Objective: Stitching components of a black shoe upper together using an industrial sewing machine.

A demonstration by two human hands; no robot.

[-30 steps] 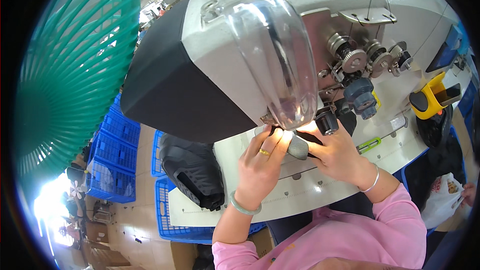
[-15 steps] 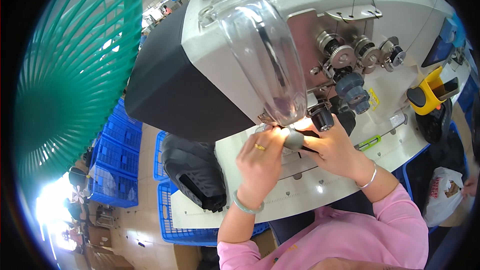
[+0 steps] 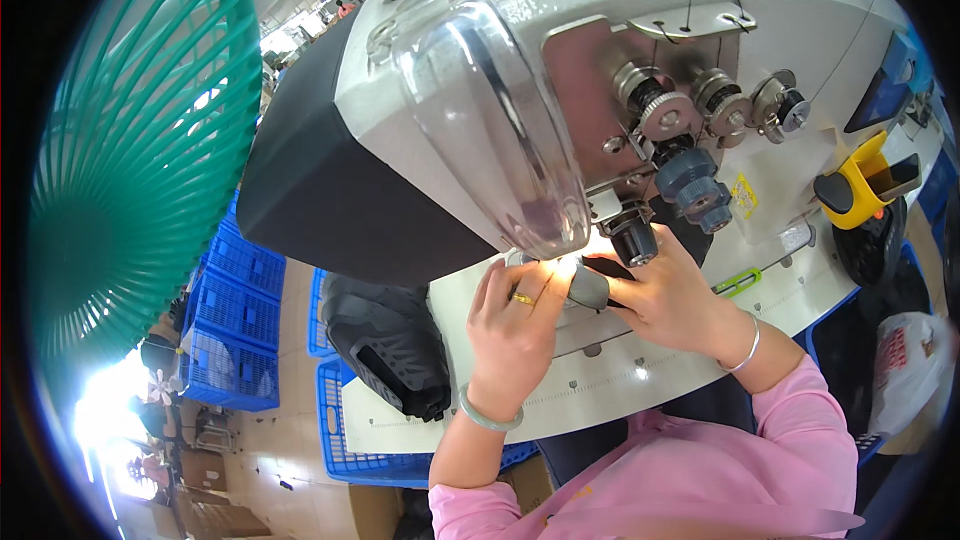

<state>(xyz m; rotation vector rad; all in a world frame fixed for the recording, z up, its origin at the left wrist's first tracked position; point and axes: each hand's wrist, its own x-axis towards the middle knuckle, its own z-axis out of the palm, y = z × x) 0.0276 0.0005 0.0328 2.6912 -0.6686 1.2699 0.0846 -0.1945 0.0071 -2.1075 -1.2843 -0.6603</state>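
Where the lamplight falls beneath the clear guard (image 3: 500, 130) of the sewing machine (image 3: 450, 185), one grey piece (image 3: 588, 288), rounded at its near end, set between the two hands. Long axis: not certain, the far part being hidden; the visible part runs from under the guard toward the wearer, leaning slightly right. Left hand (image 3: 515, 325): to the left of the piece, ringed, fingers bent and nearly together, tips at its upper left edge; whether they pinch it or only press it cannot be told. Right hand (image 3: 665, 295): to the right, thumb lying against the right edge, index reaching forward beside the black knob (image 3: 632, 238); apparently closed on the piece, the underside of the grip out of sight. Nearer hand: neither clearly, both being at the piece, one to each side. Also listed: one white table (image 3: 540, 410), beneath both hands; one green tool (image 3: 738, 283), lying beyond the right wrist, apart from it; one black item (image 3: 385, 345), moulded, at the table's left end, well apart from the piece.
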